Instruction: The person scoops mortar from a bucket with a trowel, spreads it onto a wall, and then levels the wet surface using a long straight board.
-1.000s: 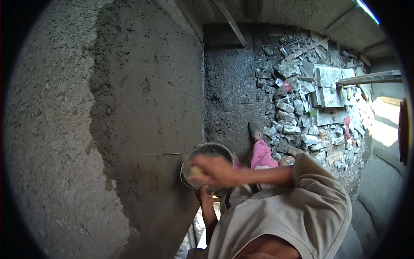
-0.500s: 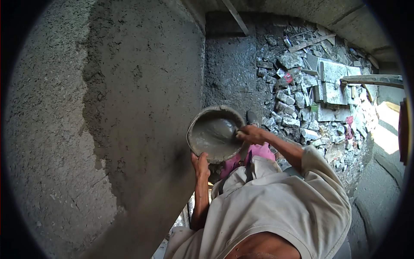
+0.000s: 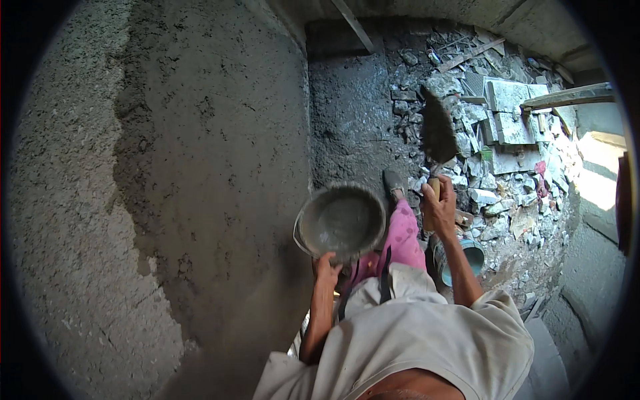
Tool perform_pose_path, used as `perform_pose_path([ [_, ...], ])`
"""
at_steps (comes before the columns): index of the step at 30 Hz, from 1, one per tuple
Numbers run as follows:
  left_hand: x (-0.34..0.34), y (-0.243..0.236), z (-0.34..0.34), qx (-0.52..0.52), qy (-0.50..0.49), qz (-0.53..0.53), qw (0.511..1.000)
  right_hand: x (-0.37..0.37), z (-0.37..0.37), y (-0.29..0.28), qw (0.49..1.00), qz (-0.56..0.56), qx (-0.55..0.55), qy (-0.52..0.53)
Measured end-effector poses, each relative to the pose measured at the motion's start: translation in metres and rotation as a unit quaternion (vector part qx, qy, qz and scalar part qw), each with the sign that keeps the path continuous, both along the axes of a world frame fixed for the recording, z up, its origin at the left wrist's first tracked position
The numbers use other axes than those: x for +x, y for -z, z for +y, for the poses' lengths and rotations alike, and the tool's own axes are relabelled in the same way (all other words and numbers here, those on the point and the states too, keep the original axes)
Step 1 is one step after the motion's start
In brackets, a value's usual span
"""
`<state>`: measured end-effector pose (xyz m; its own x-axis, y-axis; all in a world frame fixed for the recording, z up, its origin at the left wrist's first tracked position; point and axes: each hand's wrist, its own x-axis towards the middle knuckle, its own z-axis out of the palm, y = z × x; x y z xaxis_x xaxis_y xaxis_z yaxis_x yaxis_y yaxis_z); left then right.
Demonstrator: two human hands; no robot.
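My left hand (image 3: 326, 272) grips the near rim of a round bucket (image 3: 302, 235), thumb over the edge and fingers hidden below. Wet grey mortar (image 3: 339, 223) coats the inside of this bucket. Out to the right, my right hand (image 3: 439, 208) is wrapped round the wooden handle of a trowel (image 3: 438, 130). Its dark, pointed blade is directed away from me, over the rubble. Left of the bucket rises a wall (image 3: 220, 153) with a broad coat of damp grey mortar; the blade touches nothing that I can make out.
Broken bricks and rubble (image 3: 493, 197) cover the floor on the right, with pale slabs (image 3: 512, 100) among them. A second bucket (image 3: 472, 259) lies beside my right forearm. One wooden bar (image 3: 567, 98) juts in from the right; a thin strip (image 3: 353, 25) leans at the far corner.
My right hand has left the bucket and swung right, with the trowel now in plain view. The bucket in my left hand has shifted slightly toward me and to the right.
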<state>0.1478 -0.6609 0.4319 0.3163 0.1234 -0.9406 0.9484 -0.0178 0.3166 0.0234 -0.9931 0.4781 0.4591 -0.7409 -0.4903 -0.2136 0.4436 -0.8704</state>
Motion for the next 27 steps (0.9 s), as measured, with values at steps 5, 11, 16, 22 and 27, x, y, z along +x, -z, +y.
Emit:
perform_pose_path([
  [5,-0.017,-0.062,0.045,0.152,0.068,-0.052,0.985,0.123,0.085,0.158,0.671,0.418,-0.611,-0.042],
  [11,-0.025,-0.039,0.144,0.13,0.013,-0.071,0.989,0.296,0.251,-0.12,0.979,-0.193,-0.039,-0.057],
  [16,0.004,-0.041,0.165,0.06,-0.013,-0.091,0.994,0.182,0.232,-0.196,0.939,-0.26,-0.047,-0.222],
  [22,0.041,-0.101,0.114,0.065,0.114,-0.119,0.984,0.033,0.204,-0.073,0.759,0.093,-0.415,-0.493],
  [27,0.034,-0.088,0.101,0.043,0.223,-0.239,0.944,0.015,0.228,-0.02,0.744,0.285,-0.404,-0.45],
])
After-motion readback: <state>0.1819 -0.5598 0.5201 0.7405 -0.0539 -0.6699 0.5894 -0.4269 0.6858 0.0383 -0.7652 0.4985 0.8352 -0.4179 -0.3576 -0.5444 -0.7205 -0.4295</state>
